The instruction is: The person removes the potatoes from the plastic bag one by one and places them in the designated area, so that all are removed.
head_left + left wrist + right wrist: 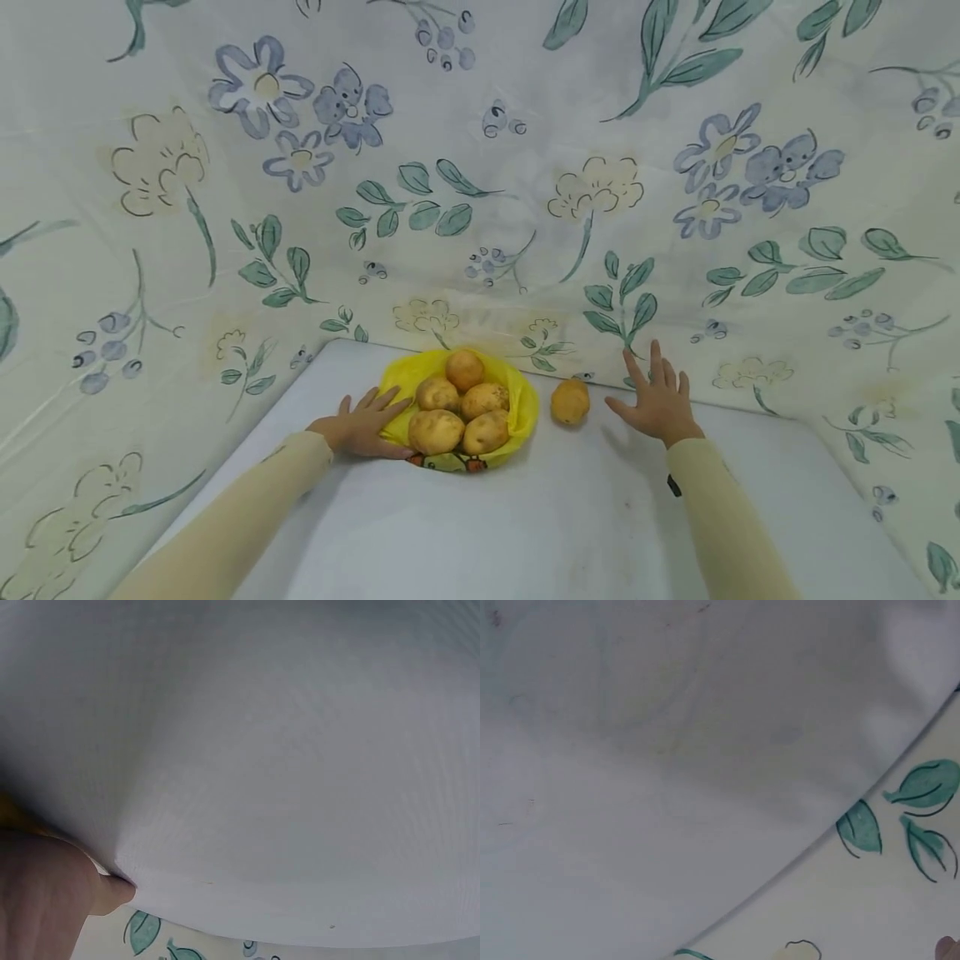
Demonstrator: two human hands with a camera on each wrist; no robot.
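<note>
Bag (525, 408) on table (487, 533), near its back edge. Five potatoes (437, 432) in it: one at back, two mid, two in front. Sixth potato (570, 402) on the table, right of bag, apart. Your left hand (367, 423) touches bag's left side; your right hand (660, 404) is right of sixth potato, apart. Backdrop (480, 125) behind table and along both sides.

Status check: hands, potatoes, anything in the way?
Left hand touching yellow bag; right hand spread, empty. Five potatoes in bag, lone potato outside, beside it. Nothing visible between lone potato and bag.
</note>
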